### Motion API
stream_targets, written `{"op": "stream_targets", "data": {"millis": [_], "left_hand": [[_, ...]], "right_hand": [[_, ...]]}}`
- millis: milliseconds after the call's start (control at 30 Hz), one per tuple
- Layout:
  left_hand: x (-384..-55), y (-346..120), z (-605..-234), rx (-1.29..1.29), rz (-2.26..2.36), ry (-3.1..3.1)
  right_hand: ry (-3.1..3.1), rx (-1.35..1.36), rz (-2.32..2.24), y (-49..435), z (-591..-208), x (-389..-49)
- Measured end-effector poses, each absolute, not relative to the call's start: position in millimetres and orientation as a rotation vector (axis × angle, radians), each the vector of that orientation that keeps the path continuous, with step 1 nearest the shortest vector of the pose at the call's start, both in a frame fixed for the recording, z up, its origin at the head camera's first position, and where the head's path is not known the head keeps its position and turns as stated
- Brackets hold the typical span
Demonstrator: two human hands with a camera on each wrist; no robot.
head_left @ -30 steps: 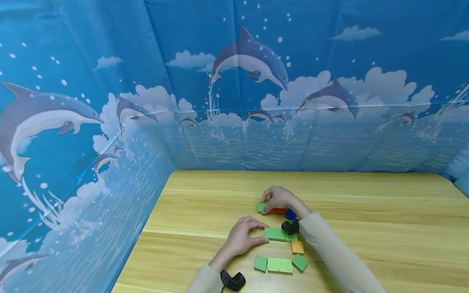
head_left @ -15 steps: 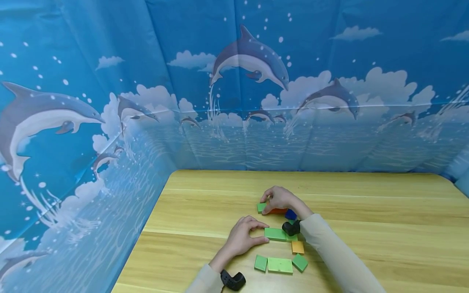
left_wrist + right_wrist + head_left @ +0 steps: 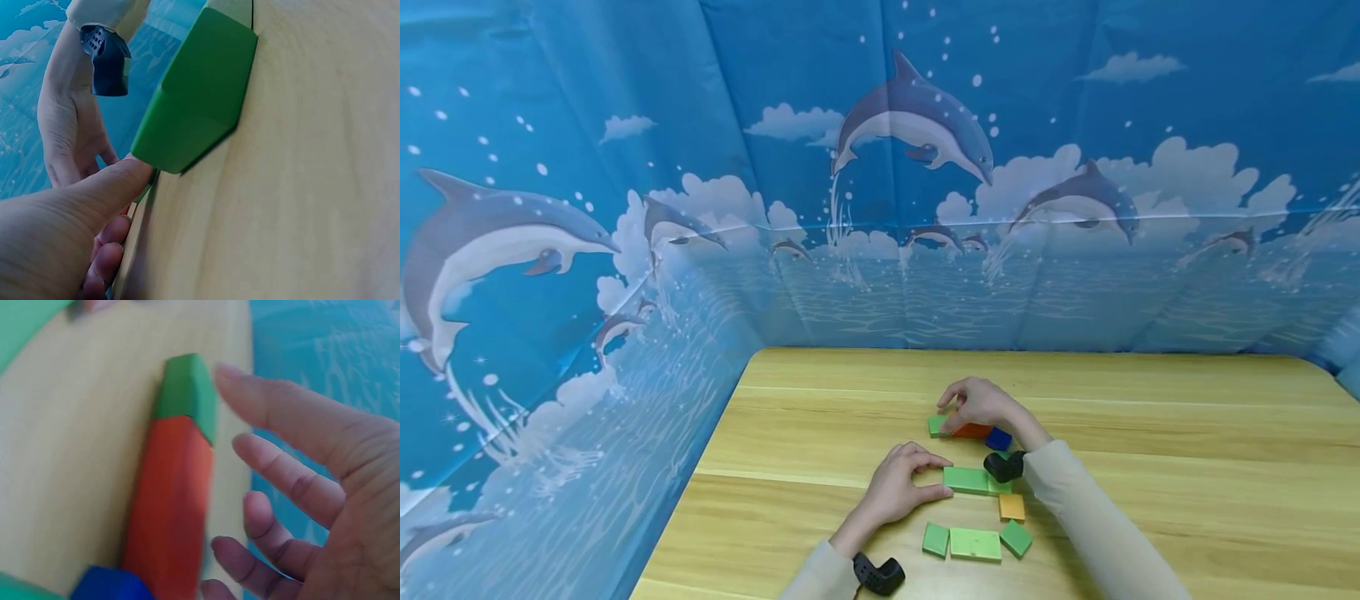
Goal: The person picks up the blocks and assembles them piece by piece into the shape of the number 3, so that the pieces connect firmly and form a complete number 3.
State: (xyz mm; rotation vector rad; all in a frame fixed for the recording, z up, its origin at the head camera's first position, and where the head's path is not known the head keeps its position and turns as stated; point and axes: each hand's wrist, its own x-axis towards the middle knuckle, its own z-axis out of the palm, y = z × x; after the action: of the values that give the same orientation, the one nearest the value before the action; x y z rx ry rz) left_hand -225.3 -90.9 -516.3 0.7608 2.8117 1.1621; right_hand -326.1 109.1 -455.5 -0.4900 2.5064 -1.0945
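Observation:
My left hand point(image 3: 898, 483) pinches the left end of a long green block point(image 3: 965, 479), with its index finger at the far side and thumb at the near side. In the left wrist view that thumb touches the green block point(image 3: 194, 94). My right hand point(image 3: 985, 402) is over the back row, a red block point(image 3: 972, 430) with a small green block point(image 3: 937, 426) against its left end. In the right wrist view the fingers are spread and loosely bent beside the red block point(image 3: 169, 506) and small green block point(image 3: 184, 387), a gap between, holding nothing.
A dark blue block point(image 3: 998, 439) lies at the red block's right end. An orange block point(image 3: 1011, 507) is below the middle row. Nearer me are a light green block point(image 3: 975, 544) and small green blocks point(image 3: 936, 540) on the wooden table point(image 3: 1187, 467). A dolphin-print curtain point(image 3: 880, 292) surrounds it.
My right hand has lifted off the small green block and shifted slightly right, its fingers parting from the blocks. My left hand has stayed at the long green block.

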Motion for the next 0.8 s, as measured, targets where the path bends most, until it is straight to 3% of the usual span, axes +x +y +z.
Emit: {"op": "stream_targets", "data": {"millis": [367, 800], "left_hand": [[-225.3, -87.6, -515.2, 0.772, 1.165, 2.809], [-227.9, -89.9, -518.6, 0.806, 1.161, 2.831]], "right_hand": [[2.778, -0.521, -1.39, 156.1, -432.3, -311.0], [2.954, -0.459, -1.419, 194.4, -440.1, -265.5]]}}
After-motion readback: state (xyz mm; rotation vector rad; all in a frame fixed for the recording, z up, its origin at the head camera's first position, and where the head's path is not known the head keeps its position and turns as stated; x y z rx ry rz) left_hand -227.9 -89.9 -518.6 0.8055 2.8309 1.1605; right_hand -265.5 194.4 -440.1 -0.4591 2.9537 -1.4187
